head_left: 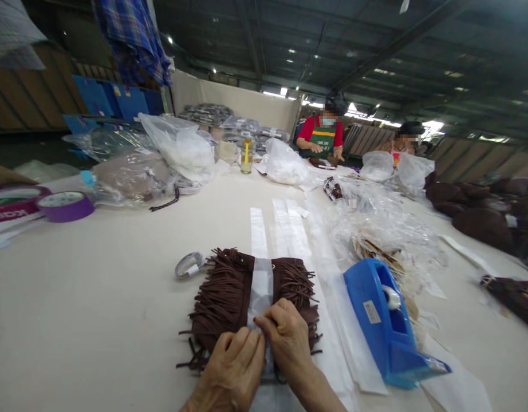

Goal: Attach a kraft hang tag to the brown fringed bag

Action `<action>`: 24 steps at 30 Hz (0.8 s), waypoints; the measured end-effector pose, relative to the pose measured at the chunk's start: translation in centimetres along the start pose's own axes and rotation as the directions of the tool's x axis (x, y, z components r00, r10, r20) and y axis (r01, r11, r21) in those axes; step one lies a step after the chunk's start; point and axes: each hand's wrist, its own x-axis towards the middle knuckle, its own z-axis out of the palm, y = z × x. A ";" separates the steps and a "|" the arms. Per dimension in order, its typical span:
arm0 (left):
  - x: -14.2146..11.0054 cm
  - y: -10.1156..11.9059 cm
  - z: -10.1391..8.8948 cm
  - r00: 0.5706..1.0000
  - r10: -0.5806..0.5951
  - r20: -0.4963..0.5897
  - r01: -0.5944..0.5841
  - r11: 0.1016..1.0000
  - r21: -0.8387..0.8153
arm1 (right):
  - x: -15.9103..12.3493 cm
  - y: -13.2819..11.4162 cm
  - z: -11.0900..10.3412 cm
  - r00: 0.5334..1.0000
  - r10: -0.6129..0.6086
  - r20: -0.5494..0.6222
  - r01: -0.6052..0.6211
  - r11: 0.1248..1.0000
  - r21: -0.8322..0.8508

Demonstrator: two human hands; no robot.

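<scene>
A brown fringed bag [229, 294] lies flat on the white table [109, 286] right in front of me. A white paper strip [261, 289] runs over its middle from the far side toward me. My left hand [232, 372] and my right hand [285, 335] meet at the bag's near edge, fingers curled and pinching the strip's near end against the bag. A small metal clasp [189, 265] lies by the bag's far left corner.
A blue tape dispenser [386, 326] sits just right of the bag. More white strips [290, 229] lie beyond. Purple tape rolls [65, 205] and plastic bags [178, 149] are at left. Crumpled plastic [375, 223] and brown bags [483, 223] are at right. Two people work at the far end.
</scene>
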 end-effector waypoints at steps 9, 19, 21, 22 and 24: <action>-0.1 -0.3 0.2 0.999 0.034 -0.030 -0.034 0.999 -0.003 | 0.6 -1.2 -0.1 0.998 0.069 0.005 -0.068 0.990 -0.122; -0.4 -0.3 -0.2 0.999 0.027 -0.042 -0.028 0.999 -0.028 | -2.3 4.4 -12.9 0.829 -0.058 -0.556 -0.018 0.991 -0.130; -0.7 -0.6 0.4 0.994 0.092 -0.066 -0.091 0.996 0.020 | -3.2 7.2 -16.9 0.778 0.082 -0.623 -0.235 0.957 -0.168; -1.0 -0.9 1.0 0.987 0.125 -0.105 -0.122 0.992 0.039 | -3.7 8.5 -18.5 0.768 0.174 -0.617 -0.335 0.929 -0.155; -1.5 -1.4 2.3 0.973 0.133 -0.188 -0.127 0.991 0.042 | -4.4 10.5 -20.3 0.751 0.368 -0.548 -0.490 0.867 -0.090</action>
